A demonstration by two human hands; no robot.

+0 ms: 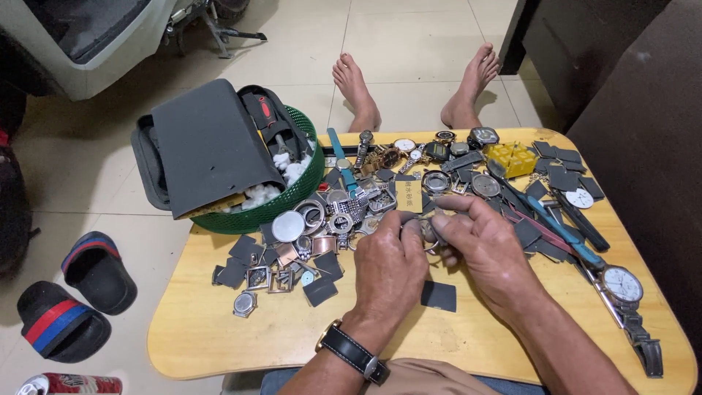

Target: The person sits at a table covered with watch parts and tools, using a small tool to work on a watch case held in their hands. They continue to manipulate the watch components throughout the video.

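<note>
My left hand [389,265] and my right hand [484,245] meet over the middle of a small wooden table [219,329]. Together they pinch a small round metal watch part [426,232], mostly hidden by the fingers. A black-strapped wristwatch [355,353] sits on my left wrist. A heap of watch cases, dials and dark square pads [322,241] lies just left of my hands. One dark pad [439,295] rests on the table between my wrists.
A green basket [292,199] holding a black case and tools stands at the table's far left. Watches line the far edge; a yellow box [512,157] and a white-dial watch [622,284] lie right. Sandals [73,300] rest on the floor left, bare feet beyond.
</note>
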